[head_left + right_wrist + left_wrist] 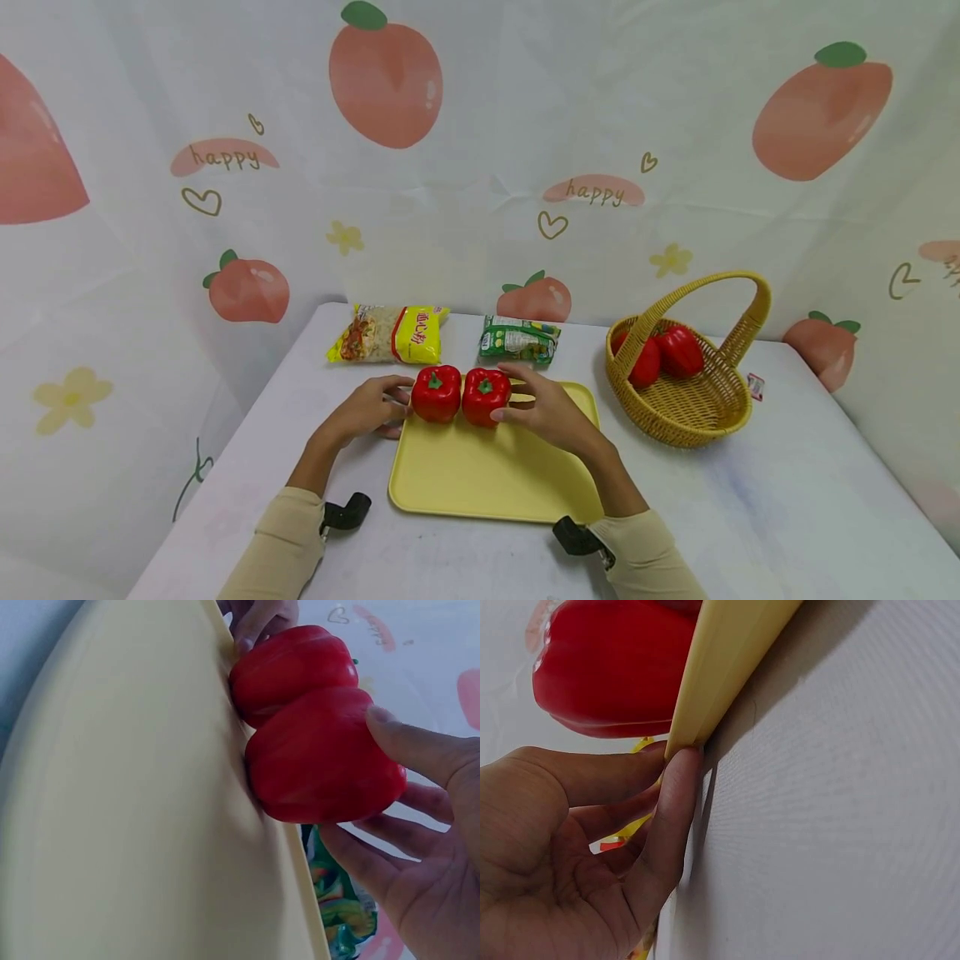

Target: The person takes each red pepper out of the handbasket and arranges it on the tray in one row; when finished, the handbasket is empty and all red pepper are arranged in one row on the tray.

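Note:
Two red bell peppers stand side by side at the far left part of a yellow tray [487, 479], stems up. My left hand [372, 407] pinches the tray's left rim between thumb and fingers; in the left wrist view one finger lies under the rim. Beside that hand is the left bell pepper [436, 393]. Around the right bell pepper [480, 408] curve the thumb and fingers of my right hand [551, 414], holding it from the right. The right wrist view shows this pepper [322, 761] touching the other one, its lower end at the tray surface.
Behind the tray lie a yellow food bag [390, 335] and a green packet [519, 339]. To the right stands a yellow wicker basket [693, 433] with a tall handle and red bell peppers [681, 351] inside. A small label [756, 386] lies by it. A printed cloth hangs behind the table.

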The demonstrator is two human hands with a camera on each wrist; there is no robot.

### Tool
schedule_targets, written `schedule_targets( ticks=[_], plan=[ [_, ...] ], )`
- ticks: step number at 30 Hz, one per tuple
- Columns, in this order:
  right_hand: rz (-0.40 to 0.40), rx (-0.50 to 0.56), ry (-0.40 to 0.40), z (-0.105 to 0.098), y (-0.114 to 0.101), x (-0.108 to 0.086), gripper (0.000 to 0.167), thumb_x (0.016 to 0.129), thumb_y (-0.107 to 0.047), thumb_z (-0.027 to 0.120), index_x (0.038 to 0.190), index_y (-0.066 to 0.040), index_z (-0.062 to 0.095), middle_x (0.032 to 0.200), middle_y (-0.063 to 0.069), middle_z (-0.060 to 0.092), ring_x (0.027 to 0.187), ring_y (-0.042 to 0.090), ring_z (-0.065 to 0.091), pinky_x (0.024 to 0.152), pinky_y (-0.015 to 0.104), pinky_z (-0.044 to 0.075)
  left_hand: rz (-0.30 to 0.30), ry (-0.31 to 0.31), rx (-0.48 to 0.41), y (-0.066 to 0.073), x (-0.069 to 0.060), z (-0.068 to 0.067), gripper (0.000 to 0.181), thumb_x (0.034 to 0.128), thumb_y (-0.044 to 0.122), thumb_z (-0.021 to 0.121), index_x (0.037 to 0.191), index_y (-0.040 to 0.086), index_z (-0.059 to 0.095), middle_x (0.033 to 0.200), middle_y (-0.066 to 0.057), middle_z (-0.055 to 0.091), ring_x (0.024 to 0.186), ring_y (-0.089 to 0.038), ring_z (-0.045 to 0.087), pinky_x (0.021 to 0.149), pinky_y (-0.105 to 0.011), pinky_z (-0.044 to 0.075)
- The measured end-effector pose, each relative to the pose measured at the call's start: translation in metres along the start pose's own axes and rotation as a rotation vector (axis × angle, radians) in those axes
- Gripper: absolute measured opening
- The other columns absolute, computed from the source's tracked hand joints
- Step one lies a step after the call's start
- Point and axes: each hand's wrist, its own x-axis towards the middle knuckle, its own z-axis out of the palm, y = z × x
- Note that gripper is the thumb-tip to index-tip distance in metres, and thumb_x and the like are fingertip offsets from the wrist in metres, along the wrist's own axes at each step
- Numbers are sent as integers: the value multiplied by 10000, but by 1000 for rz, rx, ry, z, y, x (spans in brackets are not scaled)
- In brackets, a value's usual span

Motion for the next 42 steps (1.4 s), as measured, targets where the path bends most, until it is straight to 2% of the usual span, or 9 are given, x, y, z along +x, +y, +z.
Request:
schedule_targets(
  ticks=[3,7,19,30,36,42],
  plan=[
    [7,4,4,-1,-1,0,800,910,-259,851,1587,-82,463,1564,118,549,1354,386,612,1033,476,592,-1,-1,3,1,0,0,565,938,28,624,1495,-13,542,1220,-180,632,1006,-249,657,739,-343,660],
    [-4,12,-1,0,1,0,776,912,-239,848,1573,-71,478,1531,134,572,1327,398,626,1031,476,593,2,-2,7,1,1,-1,562,937,30,625,1492,-11,545,1217,-179,634,1003,-251,657,740,-341,659],
    [-11,26,-4,3,0,1,742,922,-219,837,1567,-103,488,1515,104,589,1335,373,626,1058,474,577,8,-3,16,0,2,-1,568,936,33,624,1496,-18,541,1218,-177,639,1000,-245,658,735,-335,654],
    [10,10,11,-3,-4,-3,788,911,-278,851,1582,-107,476,1577,110,531,1374,371,596,1041,479,587,-14,-4,-15,-2,4,-1,559,944,27,623,1497,1,546,1217,-175,628,986,-247,662,736,-329,660],
    [-32,-12,60,-14,-6,-8,698,929,-268,831,1531,-76,534,1527,168,568,1336,380,618,1036,510,586,-5,-10,-12,-3,4,-1,565,943,29,627,1498,-17,535,1223,-197,624,993,-259,661,725,-331,660],
    [-87,-29,133,-23,-4,-15,586,939,-253,823,1468,-114,613,1467,173,617,1282,324,651,997,470,608,-31,0,-18,-3,4,-1,565,954,56,658,1505,12,543,1246,-181,633,1006,-252,662,738,-332,661]
  ],
)
